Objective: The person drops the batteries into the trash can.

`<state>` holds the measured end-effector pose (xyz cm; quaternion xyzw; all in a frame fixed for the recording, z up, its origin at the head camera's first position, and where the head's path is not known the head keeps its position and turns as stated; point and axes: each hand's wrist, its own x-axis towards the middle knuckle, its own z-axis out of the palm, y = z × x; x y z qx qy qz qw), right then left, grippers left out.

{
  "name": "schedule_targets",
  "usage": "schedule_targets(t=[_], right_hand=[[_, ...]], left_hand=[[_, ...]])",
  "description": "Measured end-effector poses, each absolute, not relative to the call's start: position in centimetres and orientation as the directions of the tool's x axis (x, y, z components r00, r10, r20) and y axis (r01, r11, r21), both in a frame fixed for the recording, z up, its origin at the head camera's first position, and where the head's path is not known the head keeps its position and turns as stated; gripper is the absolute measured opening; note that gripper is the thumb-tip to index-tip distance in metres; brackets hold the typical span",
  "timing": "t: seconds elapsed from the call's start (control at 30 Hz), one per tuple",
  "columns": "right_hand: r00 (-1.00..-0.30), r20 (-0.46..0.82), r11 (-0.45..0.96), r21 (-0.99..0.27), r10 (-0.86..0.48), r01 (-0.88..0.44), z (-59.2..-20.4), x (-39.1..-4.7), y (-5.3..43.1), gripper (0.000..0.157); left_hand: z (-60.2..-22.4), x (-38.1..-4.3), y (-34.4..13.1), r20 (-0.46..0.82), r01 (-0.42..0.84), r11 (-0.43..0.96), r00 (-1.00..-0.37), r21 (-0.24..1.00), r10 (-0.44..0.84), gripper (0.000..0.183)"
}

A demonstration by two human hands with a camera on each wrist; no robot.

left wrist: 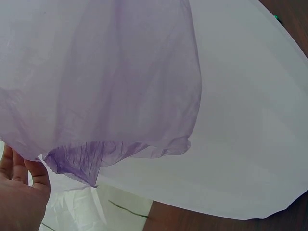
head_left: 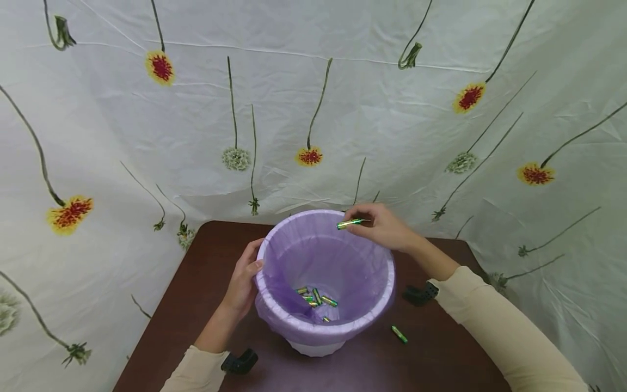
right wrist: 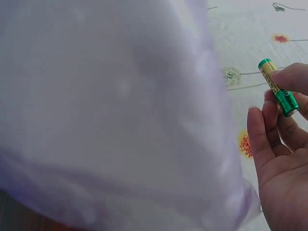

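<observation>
A white trash bin (head_left: 315, 349) stands on the table, lined with a thin purple bag (head_left: 357, 272) folded over its rim. My left hand (head_left: 243, 280) grips the bin's left rim, thumb on the edge and fingers outside against the bag. Above the far right part of the rim, my right hand (head_left: 382, 224) pinches a green and gold battery (right wrist: 275, 87) between thumb and fingers. Several similar batteries (head_left: 329, 301) lie at the bottom of the lined bin.
Right of the bin, one more battery (head_left: 399, 334) lies on the dark brown table (head_left: 196, 283). A white cloth (head_left: 279, 109) printed with flowers hangs behind and at both sides. Black wrist mounts (head_left: 239, 361) sit at both sleeve cuffs.
</observation>
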<state>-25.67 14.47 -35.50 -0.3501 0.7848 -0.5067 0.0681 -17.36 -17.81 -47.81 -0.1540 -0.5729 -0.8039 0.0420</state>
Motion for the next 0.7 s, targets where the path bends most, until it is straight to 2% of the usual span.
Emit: schedule_targets(t=[0.27, 0.5, 0.7], right_hand=[[-0.721, 0.273, 0.22, -0.832, -0.637, -0.509, -35.2, -25.7, 12.8, 0.014], [-0.733, 0.353, 0.245, -0.783, -0.581, -0.572, -34.7, -26.2, 12.7, 0.025], [-0.745, 0.351, 0.257, -0.784, -0.567, -0.565, -34.6, -26.3, 13.6, 0.024]], left_hand=[[-47.7, -17.3, -17.8, 0.307, 0.253, -0.342, -0.945, 0.905, 0.113, 0.043], [-47.8, -17.4, -17.8, 0.314, 0.26, -0.343, -0.943, 0.903, 0.112, 0.043], [-47.8, -17.4, -17.8, 0.3, 0.248, -0.348, -0.948, 0.904, 0.103, 0.043]])
